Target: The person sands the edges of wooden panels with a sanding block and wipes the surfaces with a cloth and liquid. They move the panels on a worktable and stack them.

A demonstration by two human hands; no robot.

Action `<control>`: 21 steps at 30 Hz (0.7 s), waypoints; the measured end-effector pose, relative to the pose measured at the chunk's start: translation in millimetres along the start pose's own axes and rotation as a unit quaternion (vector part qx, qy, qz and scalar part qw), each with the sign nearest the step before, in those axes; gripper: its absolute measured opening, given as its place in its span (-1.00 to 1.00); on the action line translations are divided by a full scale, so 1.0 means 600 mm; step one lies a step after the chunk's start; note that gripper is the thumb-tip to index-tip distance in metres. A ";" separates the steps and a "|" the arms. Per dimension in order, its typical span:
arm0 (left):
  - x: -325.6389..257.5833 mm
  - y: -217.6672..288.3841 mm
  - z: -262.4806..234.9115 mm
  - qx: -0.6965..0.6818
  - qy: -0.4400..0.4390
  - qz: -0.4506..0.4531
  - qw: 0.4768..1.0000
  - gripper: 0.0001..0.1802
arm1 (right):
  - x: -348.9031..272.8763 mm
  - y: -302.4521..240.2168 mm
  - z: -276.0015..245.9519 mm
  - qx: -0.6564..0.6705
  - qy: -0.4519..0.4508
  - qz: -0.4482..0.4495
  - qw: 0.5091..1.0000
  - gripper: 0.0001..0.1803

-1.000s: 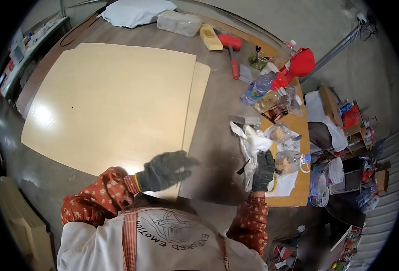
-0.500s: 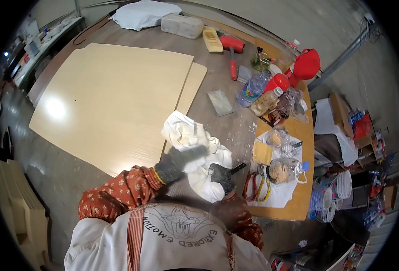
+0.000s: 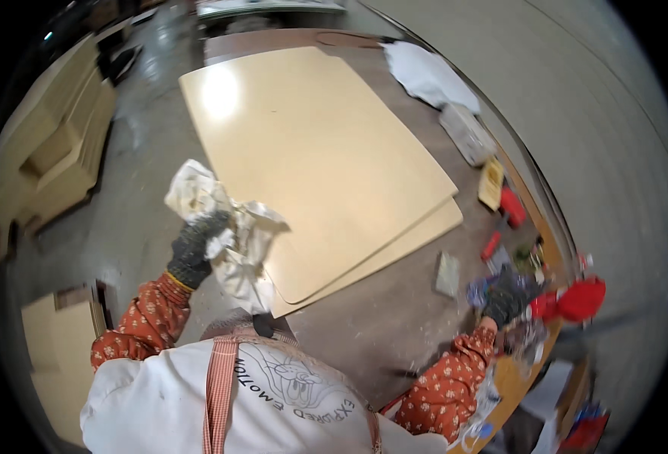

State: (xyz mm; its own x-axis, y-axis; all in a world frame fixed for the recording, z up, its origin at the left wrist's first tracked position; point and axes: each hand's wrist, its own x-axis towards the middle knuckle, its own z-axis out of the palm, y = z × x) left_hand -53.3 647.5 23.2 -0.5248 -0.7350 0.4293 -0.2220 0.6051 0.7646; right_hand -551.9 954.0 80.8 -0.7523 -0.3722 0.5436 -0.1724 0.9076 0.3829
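One limp, light rag (image 3: 220, 227) bunched in the gloved left hand (image 3: 194, 246); grab anywhere. Right hand's (image 3: 504, 299) fingers: can't tell.

Clear plastic-wrapped package (image 3: 466, 133) by the wall, flat yellow packet (image 3: 491, 183), possibly a box, just beyond

A grey concrete floor (image 3: 364, 333) carried two stacked pale boards (image 3: 326, 159) between the hands, with a small flat scrap (image 3: 447, 274) lying near the right hand (image 3: 504, 299).

Two stacked boards (image 3: 319, 159) lie on the floor (image 3: 394, 318) (cluttered bench (image 3: 534, 363) to their right).
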 end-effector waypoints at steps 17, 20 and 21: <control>-0.038 -0.122 0.045 -0.258 0.158 -0.086 0.949 -0.69 | 0.014 -0.039 0.001 0.390 0.142 -0.038 0.909 -0.32; 0.026 -0.075 0.044 -0.710 0.062 -0.229 0.663 -0.70 | -0.036 -0.077 -0.083 0.506 0.121 -0.122 0.845 -0.30; 0.035 -0.071 0.052 -0.678 0.052 -0.220 0.699 -0.70 | -0.051 -0.094 -0.111 0.535 0.105 -0.156 0.823 -0.29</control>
State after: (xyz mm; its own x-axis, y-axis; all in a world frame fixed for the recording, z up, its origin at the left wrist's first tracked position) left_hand -80.5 615.7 -15.6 -0.5722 -0.8200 -0.0130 0.6779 -0.4818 0.5553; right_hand -476.7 901.4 92.3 -0.4585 -0.5432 0.7034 -0.8826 0.3709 -0.2888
